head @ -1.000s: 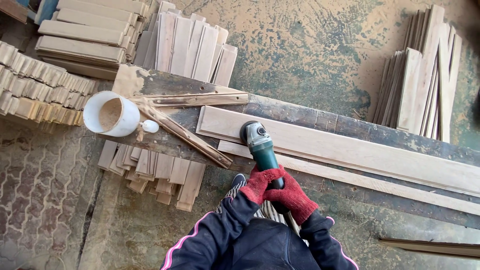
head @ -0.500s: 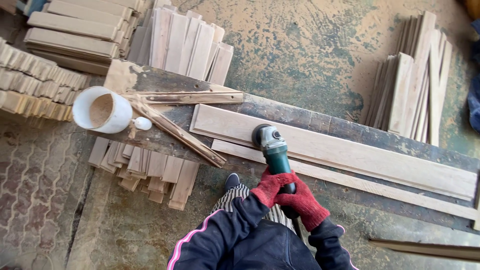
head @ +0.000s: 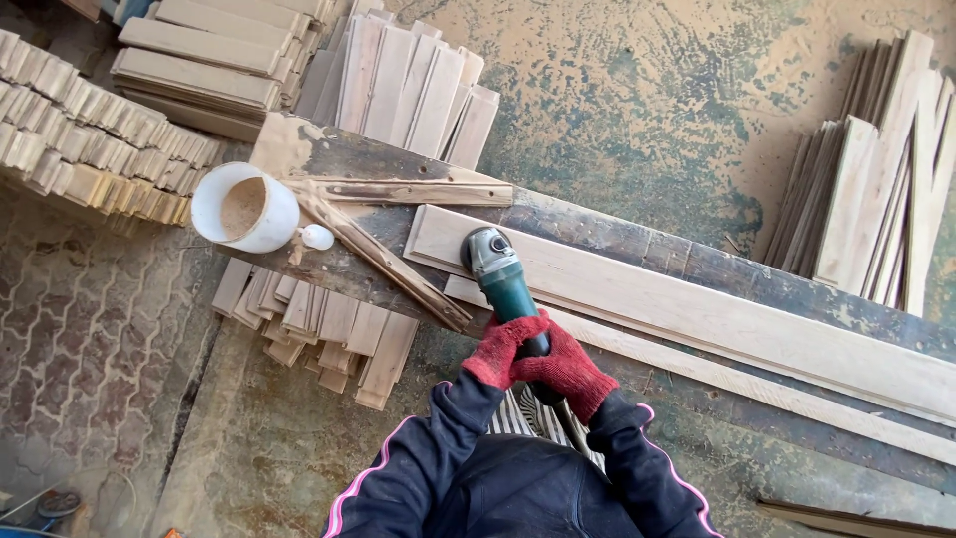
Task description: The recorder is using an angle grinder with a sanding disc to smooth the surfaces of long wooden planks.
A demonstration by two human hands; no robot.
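Both my hands wear red knit gloves and grip the green body of an angle grinder. My left hand wraps the handle from the left, and my right hand clasps it from the right, just behind. The grinder's grey head rests on the left end of a long pale plank lying along a dark, worn workbench. A narrower pale strip lies beside the plank on my side.
A white cup holding sawdust and a small white knob sit at the bench's left end beside two rough battens. Stacks of short boards lie beyond and under the bench; more boards lie right.
The grinder slid right along the plank, then back left toward the plank's end. My two hands kept their grip throughout, and the camera view shifted slightly.
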